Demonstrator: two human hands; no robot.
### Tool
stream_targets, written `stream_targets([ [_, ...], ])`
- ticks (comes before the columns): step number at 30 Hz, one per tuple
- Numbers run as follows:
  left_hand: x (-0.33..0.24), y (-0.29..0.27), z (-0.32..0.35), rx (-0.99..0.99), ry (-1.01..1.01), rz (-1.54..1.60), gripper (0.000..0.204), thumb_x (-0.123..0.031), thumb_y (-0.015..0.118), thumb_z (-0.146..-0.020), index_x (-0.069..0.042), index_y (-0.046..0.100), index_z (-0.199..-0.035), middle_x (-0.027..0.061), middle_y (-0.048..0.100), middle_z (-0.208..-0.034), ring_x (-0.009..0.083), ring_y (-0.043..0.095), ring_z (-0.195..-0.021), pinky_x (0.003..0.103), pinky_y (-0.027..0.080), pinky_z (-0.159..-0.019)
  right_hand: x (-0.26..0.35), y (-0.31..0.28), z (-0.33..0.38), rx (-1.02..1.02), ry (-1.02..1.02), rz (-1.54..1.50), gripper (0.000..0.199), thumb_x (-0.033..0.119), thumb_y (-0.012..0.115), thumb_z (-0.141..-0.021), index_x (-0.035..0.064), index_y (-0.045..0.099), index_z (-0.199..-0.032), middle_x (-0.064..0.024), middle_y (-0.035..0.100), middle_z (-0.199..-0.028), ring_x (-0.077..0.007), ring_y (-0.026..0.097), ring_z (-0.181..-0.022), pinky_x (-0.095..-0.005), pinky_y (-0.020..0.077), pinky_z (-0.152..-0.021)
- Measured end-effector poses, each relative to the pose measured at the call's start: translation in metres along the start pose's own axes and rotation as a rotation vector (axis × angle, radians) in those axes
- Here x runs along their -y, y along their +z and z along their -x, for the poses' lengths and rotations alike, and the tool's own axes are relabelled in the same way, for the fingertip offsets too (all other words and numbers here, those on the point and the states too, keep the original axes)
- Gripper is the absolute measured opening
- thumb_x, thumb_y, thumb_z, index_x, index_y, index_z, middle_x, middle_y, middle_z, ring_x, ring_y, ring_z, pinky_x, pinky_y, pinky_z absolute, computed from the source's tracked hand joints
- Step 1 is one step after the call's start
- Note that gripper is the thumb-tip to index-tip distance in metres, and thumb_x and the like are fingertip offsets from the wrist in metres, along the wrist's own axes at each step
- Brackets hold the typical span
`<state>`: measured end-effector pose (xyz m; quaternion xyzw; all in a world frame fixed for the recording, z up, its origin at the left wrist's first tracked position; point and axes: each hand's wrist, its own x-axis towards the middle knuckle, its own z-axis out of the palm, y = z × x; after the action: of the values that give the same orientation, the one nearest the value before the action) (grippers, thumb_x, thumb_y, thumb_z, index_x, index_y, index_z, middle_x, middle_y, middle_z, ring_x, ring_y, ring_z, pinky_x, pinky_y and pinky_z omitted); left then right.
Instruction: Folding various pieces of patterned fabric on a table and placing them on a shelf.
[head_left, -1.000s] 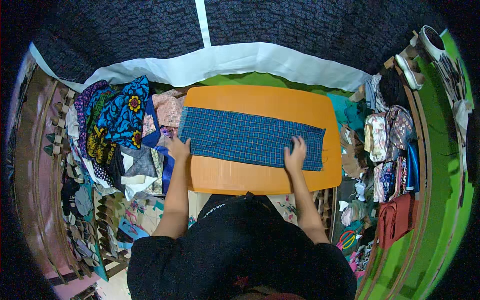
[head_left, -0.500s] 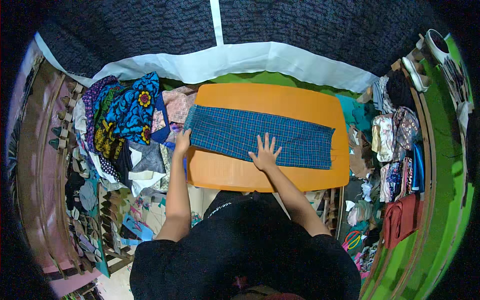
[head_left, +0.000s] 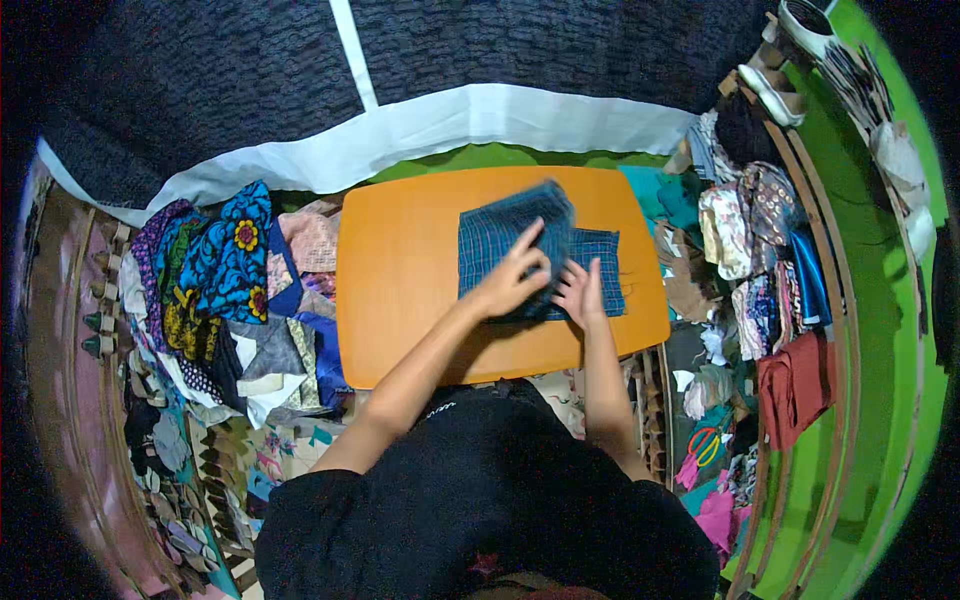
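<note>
A blue-green checked cloth (head_left: 500, 236) lies folded over on itself on an orange tabletop (head_left: 400, 270), its upper flap smeared by motion. My left hand (head_left: 512, 278) is on that flap and grips it near its close edge; the index finger sticks out straight and the others are bent. Where the thumb lies is hard to make out. Just right of it, my right hand (head_left: 583, 290) rests against the cloth, open, fingers apart. The cloth's lower layer (head_left: 605, 265) shows to the right of the flap, with loose threads at its end.
Heaped patterned fabrics (head_left: 225, 270) adjoin the table's left side. To the right lie folded clothes (head_left: 750, 220), a dark red cloth (head_left: 797, 385) and scissors with coloured handles (head_left: 705, 446). A dark curtain with a white border (head_left: 440, 125) hangs beyond the table.
My left hand has carried the cloth's left end over to the right, doubling the cloth. My right hand has shifted from lying flat on it toward its right part. The view has shifted slightly.
</note>
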<state>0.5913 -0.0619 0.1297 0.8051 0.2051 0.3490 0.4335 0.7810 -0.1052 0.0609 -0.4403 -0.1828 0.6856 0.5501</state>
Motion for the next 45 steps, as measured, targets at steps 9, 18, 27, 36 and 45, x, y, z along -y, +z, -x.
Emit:
stream_targets([
  [9, 0.083, 0.025, 0.041, -0.383, -0.497, -0.402, 0.040, -0.029, 0.060, -0.071, -0.002, 0.048, -0.098, 0.0248, 0.046, -0.105, 0.0374, 0.041, -0.102, 0.045, 0.032, -0.087, 0.000, -0.067, -0.016, -0.334, 0.184, 0.762, 0.060, 0.036, 0.059, -0.074, -0.0029, 0.042, -0.116, -0.0179, 0.046, -0.116, -0.0274, 0.046, -0.105, -0.0349, 0.0363, -0.087],
  [18, 0.107, 0.032, 0.056, -0.281, -1.071, -0.406, 0.050, -0.033, 0.062, -0.071, 0.005, 0.046, -0.098, 0.0227, 0.056, -0.089, 0.0337, 0.056, -0.085, 0.040, 0.044, -0.072, 0.026, -0.113, -0.032, -0.350, -0.376, 0.833, 0.041, 0.006, 0.057, -0.075, -0.0007, 0.042, -0.112, -0.0131, 0.057, -0.097, -0.0241, 0.055, -0.085, -0.0324, 0.0422, -0.076],
  [27, 0.108, 0.041, 0.050, -0.337, -0.959, 0.043, 0.037, -0.023, 0.060, -0.075, 0.007, 0.051, -0.097, 0.0180, 0.059, -0.089, 0.0256, 0.059, -0.076, 0.034, 0.047, -0.066, 0.012, -0.151, -0.039, -0.585, -0.342, 1.007, 0.044, -0.003, 0.060, -0.064, 0.0017, 0.047, -0.106, -0.0113, 0.059, -0.078, -0.0213, 0.057, -0.071, -0.0299, 0.0440, -0.066],
  [36, 0.078, 0.044, 0.039, -0.503, -0.951, 0.590, 0.021, -0.009, 0.050, -0.078, 0.002, 0.054, -0.096, 0.0102, 0.059, -0.084, 0.0176, 0.057, -0.073, 0.029, 0.047, -0.066, 0.018, -0.054, -0.002, -0.380, -0.675, 1.566, 0.051, 0.015, 0.058, -0.069, 0.0050, 0.041, -0.116, -0.0154, 0.037, -0.118, -0.0342, 0.034, -0.109, -0.0483, 0.0311, -0.087],
  [45, 0.039, 0.031, 0.000, -0.441, -0.716, 0.362, 0.013, -0.005, 0.051, -0.072, 0.000, 0.056, -0.082, 0.0066, 0.056, -0.084, 0.0154, 0.054, -0.074, 0.028, 0.045, -0.069, -0.047, -0.037, -0.028, 0.195, -0.406, 1.418, 0.058, 0.037, 0.047, -0.081, 0.0102, 0.027, -0.129, -0.0138, 0.024, -0.132, -0.0348, 0.026, -0.118, -0.0434, 0.0223, -0.097],
])
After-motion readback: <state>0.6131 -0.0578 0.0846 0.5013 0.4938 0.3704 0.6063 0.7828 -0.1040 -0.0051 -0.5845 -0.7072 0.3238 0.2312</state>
